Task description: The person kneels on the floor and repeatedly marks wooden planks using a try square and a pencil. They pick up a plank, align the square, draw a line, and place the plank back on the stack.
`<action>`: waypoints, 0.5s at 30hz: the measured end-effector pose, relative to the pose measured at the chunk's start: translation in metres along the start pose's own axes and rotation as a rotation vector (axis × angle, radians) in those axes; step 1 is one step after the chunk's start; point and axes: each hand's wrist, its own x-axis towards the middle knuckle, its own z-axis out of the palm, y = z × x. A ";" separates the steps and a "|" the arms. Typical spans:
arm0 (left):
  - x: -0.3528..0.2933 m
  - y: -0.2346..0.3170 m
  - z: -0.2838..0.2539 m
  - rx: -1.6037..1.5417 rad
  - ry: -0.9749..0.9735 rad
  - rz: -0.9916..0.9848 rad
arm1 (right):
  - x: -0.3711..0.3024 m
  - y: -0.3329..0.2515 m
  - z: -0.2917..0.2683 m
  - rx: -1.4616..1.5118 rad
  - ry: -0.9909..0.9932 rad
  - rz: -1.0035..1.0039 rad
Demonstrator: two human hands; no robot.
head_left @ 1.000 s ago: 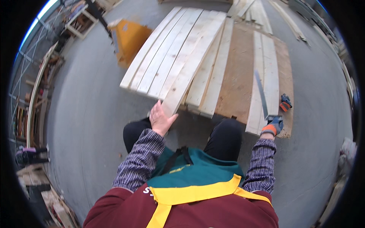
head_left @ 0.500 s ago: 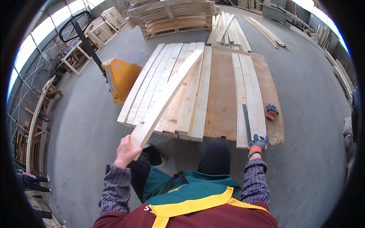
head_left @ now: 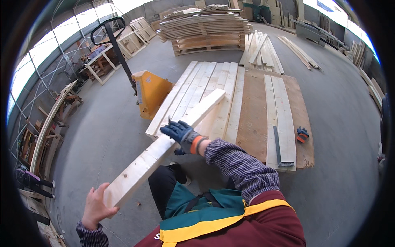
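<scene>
I hold a long pale wooden beam (head_left: 138, 164) slantwise, its near end toward me at the left and its far end over the laid boards. At the near end my bare left hand (head_left: 98, 203) is closed around the wood, thumb at one side. My right hand (head_left: 183, 135), in a blue and grey glove with an orange cuff, wraps over the beam's middle, fingers on top and thumb at the lower edge. A thin dark sliver shows by its fingertips; I cannot make out what it is. At the right, a metal try square (head_left: 278, 150) lies on two boards (head_left: 283, 111).
A row of planks (head_left: 205, 82) lies left on a brown panel (head_left: 256, 111). Another work glove (head_left: 302, 134) rests near its right edge. A yellow pallet jack (head_left: 153, 92) stands to the left, stacked lumber (head_left: 205, 31) behind. More loose boards (head_left: 263, 51) lie beyond the panel.
My right hand has left the try square and crossed left onto the beam's middle. My left hand and the beam have come lower and further left. The view has shifted too.
</scene>
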 end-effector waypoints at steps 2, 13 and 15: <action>-0.022 0.004 -0.008 0.056 0.030 0.014 | 0.022 -0.009 -0.004 -0.019 -0.116 -0.074; -0.080 -0.029 -0.055 0.103 1.214 0.355 | 0.064 -0.043 -0.051 0.087 0.369 -0.070; -0.040 -0.043 -0.018 -0.014 1.298 0.566 | 0.071 -0.050 -0.090 0.077 0.750 -0.195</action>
